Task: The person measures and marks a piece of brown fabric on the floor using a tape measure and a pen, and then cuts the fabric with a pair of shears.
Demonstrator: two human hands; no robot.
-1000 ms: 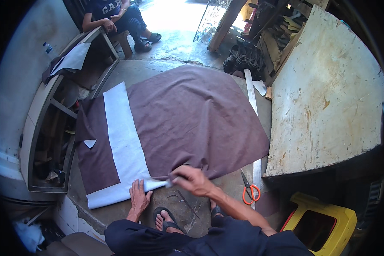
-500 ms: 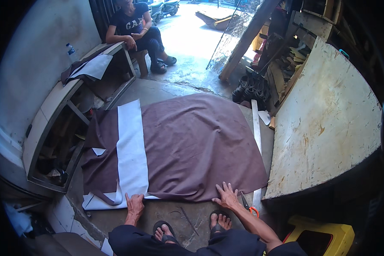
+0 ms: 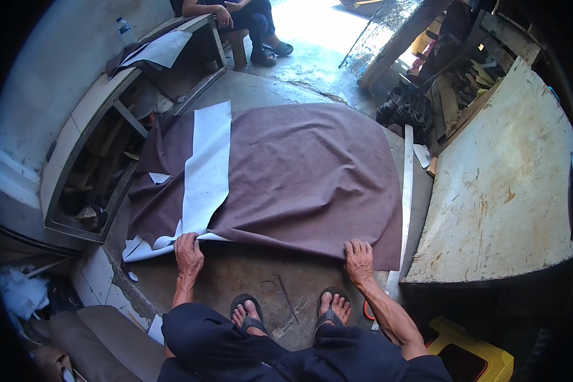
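A large brown leatherette sheet [image 3: 299, 172] with a white underside lies wrinkled on the floor in front of me. Its left part is folded, so a white band [image 3: 207, 159] shows across it. My left hand [image 3: 189, 254] is closed on the near edge, beside the turned-up white corner. Farther right, my right hand [image 3: 359, 260] has its fingers curled over the same edge, where the sheet bulges slightly. Scissors with an orange handle [image 3: 367, 311] lie beside my right forearm, which hides most of them.
A long pale straightedge [image 3: 406, 191] lies along the sheet's right side, next to a leaning board [image 3: 496, 184]. Low shelves [image 3: 76, 143] line the left wall. A person [image 3: 254, 25] sits at the back. A yellow plastic item [image 3: 474, 353] stands at lower right.
My right hand has gone from spread fingers on the sheet to curled over its edge. The near edge is drawn taut between my hands. The view has tilted down.
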